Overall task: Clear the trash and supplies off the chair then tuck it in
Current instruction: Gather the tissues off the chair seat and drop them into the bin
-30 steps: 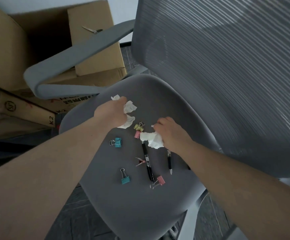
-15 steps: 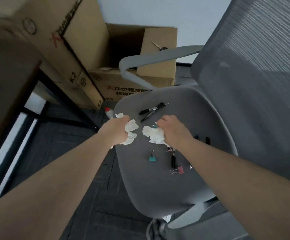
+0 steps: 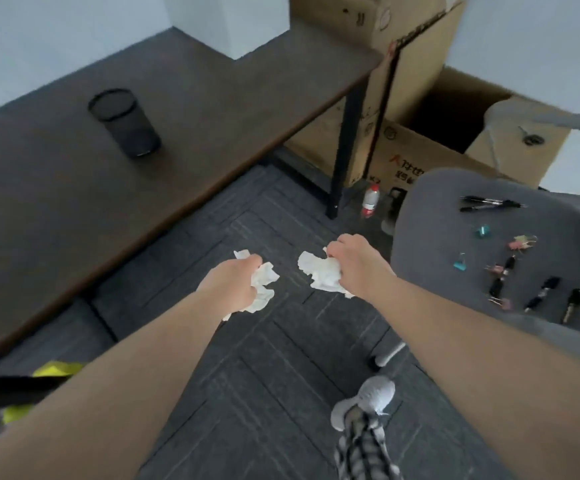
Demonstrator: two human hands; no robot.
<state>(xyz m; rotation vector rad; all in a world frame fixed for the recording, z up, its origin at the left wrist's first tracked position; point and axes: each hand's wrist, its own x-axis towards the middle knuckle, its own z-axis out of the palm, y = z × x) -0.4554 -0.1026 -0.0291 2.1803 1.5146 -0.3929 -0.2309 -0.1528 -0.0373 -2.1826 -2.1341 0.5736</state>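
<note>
Both hands are closed around crumpled white paper. Left hand [image 3: 231,284] grips one crumpled tissue [image 3: 264,285], and the paper sticks out to the right of the fist and a little above it. Right hand [image 3: 357,263] grips a second crumpled tissue [image 3: 318,273], which bulges out on the left side of the fingers. The two wads are near each other but apart, and both hang over the dark carpet floor [image 3: 281,358], to the left of the chair and not above its seat.

On the right stands the grey chair [image 3: 427,216]. On its seat lie black pens: two at the far side [image 3: 489,203] and some at the near side [image 3: 543,291], blurred. Between them are small binder clips, a teal one [image 3: 481,231], another teal one [image 3: 459,264], and a pink and yellow group [image 3: 522,242]. These supplies are well apart from both hands.

At the far left is a dark wooden desk [image 3: 212,109] with a black mesh cup [image 3: 124,123] on it. Cardboard boxes [image 3: 416,147] stand at the far side, and a small bottle with red label [image 3: 370,200] stands on the floor beside the desk leg. A grey shoe [image 3: 373,400] is at the near edge.
</note>
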